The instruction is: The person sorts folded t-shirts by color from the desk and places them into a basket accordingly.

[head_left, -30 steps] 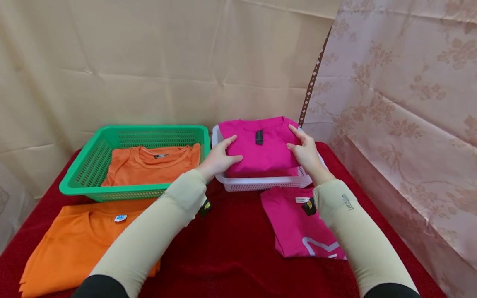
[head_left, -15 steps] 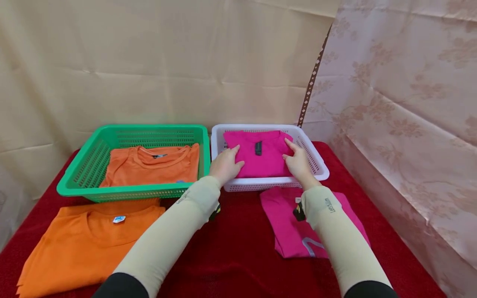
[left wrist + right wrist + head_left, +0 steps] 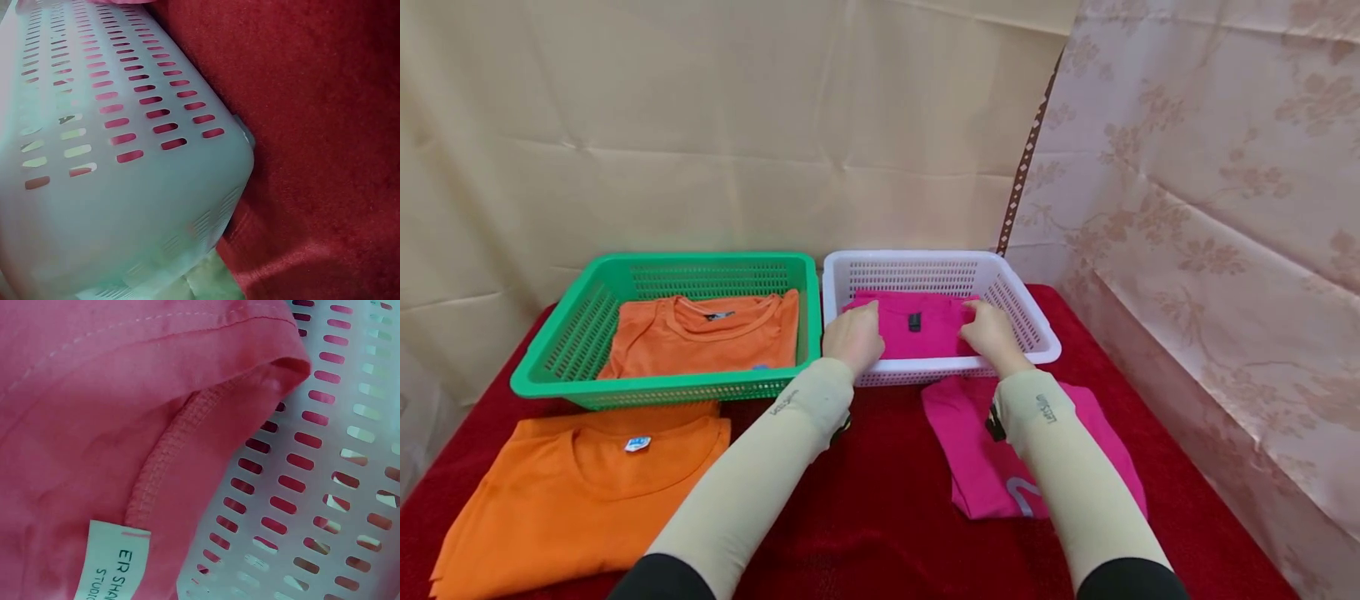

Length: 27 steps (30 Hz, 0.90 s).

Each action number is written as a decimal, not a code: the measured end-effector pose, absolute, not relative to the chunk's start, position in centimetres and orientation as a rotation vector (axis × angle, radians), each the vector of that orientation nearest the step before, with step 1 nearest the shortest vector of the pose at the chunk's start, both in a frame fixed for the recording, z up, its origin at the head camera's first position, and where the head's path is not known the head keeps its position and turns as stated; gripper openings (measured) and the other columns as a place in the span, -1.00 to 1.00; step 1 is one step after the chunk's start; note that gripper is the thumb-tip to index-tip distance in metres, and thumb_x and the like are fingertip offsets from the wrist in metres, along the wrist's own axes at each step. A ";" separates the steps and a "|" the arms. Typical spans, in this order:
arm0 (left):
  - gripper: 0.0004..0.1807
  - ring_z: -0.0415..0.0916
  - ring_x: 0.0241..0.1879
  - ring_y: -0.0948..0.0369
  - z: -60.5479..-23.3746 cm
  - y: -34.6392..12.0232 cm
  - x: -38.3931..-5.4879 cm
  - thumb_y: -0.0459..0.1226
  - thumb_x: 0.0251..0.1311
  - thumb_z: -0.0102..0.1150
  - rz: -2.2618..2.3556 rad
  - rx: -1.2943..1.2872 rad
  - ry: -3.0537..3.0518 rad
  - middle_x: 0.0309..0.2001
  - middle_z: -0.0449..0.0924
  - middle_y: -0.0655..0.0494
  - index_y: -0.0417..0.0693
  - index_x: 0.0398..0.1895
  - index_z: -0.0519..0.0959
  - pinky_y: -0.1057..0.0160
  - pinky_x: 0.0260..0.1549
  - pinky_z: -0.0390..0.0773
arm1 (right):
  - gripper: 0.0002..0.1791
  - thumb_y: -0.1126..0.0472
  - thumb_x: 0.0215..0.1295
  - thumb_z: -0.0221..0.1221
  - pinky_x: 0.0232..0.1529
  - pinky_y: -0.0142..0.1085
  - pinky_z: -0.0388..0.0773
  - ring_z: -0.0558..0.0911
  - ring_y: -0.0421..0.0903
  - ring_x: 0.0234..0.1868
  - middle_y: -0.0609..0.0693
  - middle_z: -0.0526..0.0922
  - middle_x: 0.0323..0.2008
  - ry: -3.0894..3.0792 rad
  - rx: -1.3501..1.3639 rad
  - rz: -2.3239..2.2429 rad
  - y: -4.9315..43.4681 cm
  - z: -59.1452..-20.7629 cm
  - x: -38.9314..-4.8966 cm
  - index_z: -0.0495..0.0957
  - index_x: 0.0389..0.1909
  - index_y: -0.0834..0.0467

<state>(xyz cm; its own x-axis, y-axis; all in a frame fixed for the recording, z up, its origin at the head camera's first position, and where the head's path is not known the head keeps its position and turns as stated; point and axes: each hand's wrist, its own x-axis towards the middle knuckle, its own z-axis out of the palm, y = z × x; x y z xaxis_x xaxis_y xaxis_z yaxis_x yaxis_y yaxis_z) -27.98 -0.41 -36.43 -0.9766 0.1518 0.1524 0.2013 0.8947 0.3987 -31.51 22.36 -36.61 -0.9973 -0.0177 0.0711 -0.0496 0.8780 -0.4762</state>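
Note:
A folded pink T-shirt (image 3: pixel 925 333) with a dark neck label lies low inside the white basket (image 3: pixel 1022 312), its collar towards the back. My left hand (image 3: pixel 853 333) holds its left side, reaching over the basket's front rim. On the opposite side my right hand (image 3: pixel 992 329) grips the shirt's right edge, thumb and index finger bent onto the cloth. The fingertips are partly sunk below the rim. Neither wrist view includes a hand: the left wrist one has the basket's slotted wall (image 3: pixel 125 200), the right wrist one a second pink T-shirt (image 3: pixel 81 444) beside that wall.
To the left stands a green basket (image 3: pixel 662 387) holding a folded orange T-shirt (image 3: pixel 715 342). Before it lies a stack of brighter orange shirts (image 3: pixel 587 500). The second pink shirt rests on the red cloth (image 3: pixel 880 517) under my right forearm. Curtains hang behind and at right.
Both hands have lowered the pink T-shirt from above the rim down into the white basket. The hands have come slightly closer together; the other shirts have stayed in place.

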 end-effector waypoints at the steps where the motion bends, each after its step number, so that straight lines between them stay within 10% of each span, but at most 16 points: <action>1: -0.73 0.65 -0.10 -0.01 -36.5 -0.4 -28.0 -0.31 0.21 0.19 -0.650 -0.271 -2.932 -0.13 0.70 -0.04 -0.12 -0.02 0.57 0.01 -0.15 0.64 | -0.38 0.37 0.13 0.14 0.31 0.00 0.39 0.48 0.23 0.27 0.29 0.53 0.24 -2.990 0.046 0.750 22.4 -36.6 -31.5 0.42 0.29 0.35; 19: -0.63 0.61 0.04 0.09 -37.0 -1.3 -27.1 -0.15 0.37 0.11 -1.027 -0.365 -2.710 0.04 0.69 0.05 -0.05 0.16 0.57 0.09 0.07 0.58 | -0.73 0.40 0.29 0.04 -0.31 -0.52 0.36 0.50 -0.27 -0.34 0.28 0.69 -0.21 -2.202 -0.026 1.358 22.0 -37.3 -29.6 0.66 -0.11 0.34; 27: -0.75 0.62 -0.23 0.17 -37.9 -1.7 -24.5 -0.21 0.38 0.13 -1.413 -0.551 -2.332 -0.11 0.71 0.05 -0.08 0.02 0.65 0.18 -0.17 0.64 | -0.79 0.50 0.30 0.12 -0.21 -0.50 0.58 0.65 -0.32 -0.34 -0.18 0.68 -0.38 -1.830 0.113 1.921 22.4 -37.5 -26.1 0.59 -0.08 0.43</action>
<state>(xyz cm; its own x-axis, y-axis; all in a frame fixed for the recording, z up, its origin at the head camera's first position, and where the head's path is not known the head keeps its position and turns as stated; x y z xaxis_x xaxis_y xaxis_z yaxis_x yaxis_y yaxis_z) -24.47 -1.69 -37.94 -0.8603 0.1426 0.4894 0.4998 0.4245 0.7550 -26.13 22.36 -37.48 -0.8807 0.2831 0.3798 -0.3932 0.0105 -0.9194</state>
